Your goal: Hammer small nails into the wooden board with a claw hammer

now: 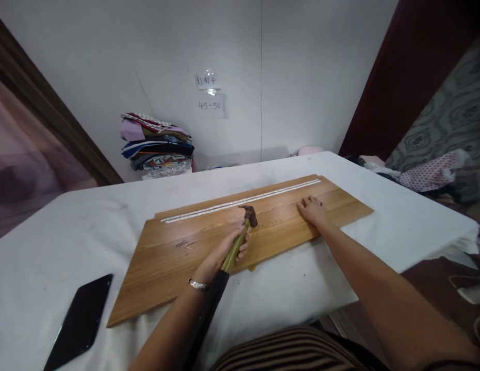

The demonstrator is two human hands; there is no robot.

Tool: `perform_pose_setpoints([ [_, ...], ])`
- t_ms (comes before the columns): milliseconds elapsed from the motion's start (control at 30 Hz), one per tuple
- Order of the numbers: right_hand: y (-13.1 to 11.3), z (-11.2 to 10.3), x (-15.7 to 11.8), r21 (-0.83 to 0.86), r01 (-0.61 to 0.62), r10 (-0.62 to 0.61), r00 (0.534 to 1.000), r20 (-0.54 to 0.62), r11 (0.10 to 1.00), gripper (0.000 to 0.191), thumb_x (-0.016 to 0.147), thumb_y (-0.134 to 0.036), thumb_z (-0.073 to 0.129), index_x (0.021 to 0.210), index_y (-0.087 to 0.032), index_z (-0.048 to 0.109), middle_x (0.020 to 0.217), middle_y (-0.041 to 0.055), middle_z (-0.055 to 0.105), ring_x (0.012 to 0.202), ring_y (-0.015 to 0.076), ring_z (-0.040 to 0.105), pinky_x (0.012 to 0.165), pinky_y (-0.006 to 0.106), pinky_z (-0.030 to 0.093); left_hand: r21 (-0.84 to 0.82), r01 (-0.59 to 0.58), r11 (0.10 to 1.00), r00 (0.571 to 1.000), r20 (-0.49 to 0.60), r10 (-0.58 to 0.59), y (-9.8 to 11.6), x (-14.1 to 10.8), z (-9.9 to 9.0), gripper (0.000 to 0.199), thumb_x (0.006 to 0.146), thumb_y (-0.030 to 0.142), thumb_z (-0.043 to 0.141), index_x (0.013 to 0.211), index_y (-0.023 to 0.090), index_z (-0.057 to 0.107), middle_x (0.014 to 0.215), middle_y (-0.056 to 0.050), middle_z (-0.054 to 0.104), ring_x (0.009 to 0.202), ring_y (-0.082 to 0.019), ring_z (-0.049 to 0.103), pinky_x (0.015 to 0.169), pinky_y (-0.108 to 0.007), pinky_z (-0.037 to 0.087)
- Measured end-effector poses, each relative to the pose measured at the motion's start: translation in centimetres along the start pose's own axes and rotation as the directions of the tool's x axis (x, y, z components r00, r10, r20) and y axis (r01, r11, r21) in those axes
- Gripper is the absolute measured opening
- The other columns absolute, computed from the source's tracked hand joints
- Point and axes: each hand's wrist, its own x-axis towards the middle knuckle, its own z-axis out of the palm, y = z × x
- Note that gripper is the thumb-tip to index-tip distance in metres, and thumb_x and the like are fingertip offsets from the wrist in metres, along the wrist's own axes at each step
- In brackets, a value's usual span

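Note:
A wooden board (pixel 209 232) lies flat on a table with a white cover. My left hand (pixel 224 247), with a bracelet at the wrist, is closed around the handle of a claw hammer (pixel 235 250). It grips the handle close to the head, which is over the middle of the board. A short row of small dark nails (pixel 276 221) runs along the board to the right of the hammer head. My right hand (pixel 312 210) rests on the board's right part, fingers apart and holding nothing. Several loose nails (pixel 183 244) lie on the left part of the board.
Two white strips (pixel 240 201) run along the board's far side. A black phone (pixel 81 322) lies on the white table cover (pixel 42 247) at left. Folded clothes (pixel 158 144) are stacked by the wall, which bears paper labels (pixel 211 105). More cloth (pixel 433 172) is at right.

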Motion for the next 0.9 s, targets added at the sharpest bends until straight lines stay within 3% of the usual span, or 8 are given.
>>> perform_pose_setpoints([
  [533, -0.23, -0.62, -0.21, 0.002, -0.006, 0.006, 1.000, 0.025, 1.000, 0.047, 0.101, -0.043, 0.030, 0.121, -0.018, 0.064, 0.137, 0.0163, 0.058, 0.132, 0.0295, 0.046, 0.108, 0.046, 0.032, -0.019, 0.007, 1.000, 1.000, 0.000, -0.007, -0.33, 0.50, -0.36, 0.044, 0.090, 0.062, 0.053, 0.078, 0.020, 0.048, 0.055, 0.007, 0.040, 0.039, -0.006, 0.037, 0.037, -0.017, 0.026],
  [733, -0.31, -0.71, -0.30, 0.004, -0.008, 0.008, 1.000, 0.025, 1.000, 0.046, 0.100, -0.043, 0.030, 0.121, -0.019, 0.064, 0.136, 0.0158, 0.058, 0.131, 0.0286, 0.046, 0.109, 0.046, 0.032, 0.013, 0.076, 0.997, 0.997, -0.027, -0.075, 0.03, 0.30, 0.02, 0.044, 0.089, 0.062, 0.052, 0.079, 0.020, 0.047, 0.053, 0.008, 0.041, 0.038, -0.006, 0.035, 0.036, -0.017, 0.026],
  [900, -0.36, -0.73, -0.37, 0.006, -0.006, 0.006, 1.000, 0.021, 1.000, 0.046, 0.100, -0.043, 0.031, 0.120, -0.018, 0.064, 0.137, 0.0159, 0.058, 0.131, 0.0289, 0.047, 0.109, 0.047, 0.032, 0.025, 0.047, 0.999, 0.999, 0.004, -0.047, 0.08, 0.31, -0.16, 0.045, 0.088, 0.065, 0.052, 0.078, 0.021, 0.046, 0.052, 0.008, 0.041, 0.037, -0.007, 0.035, 0.037, -0.018, 0.024],
])
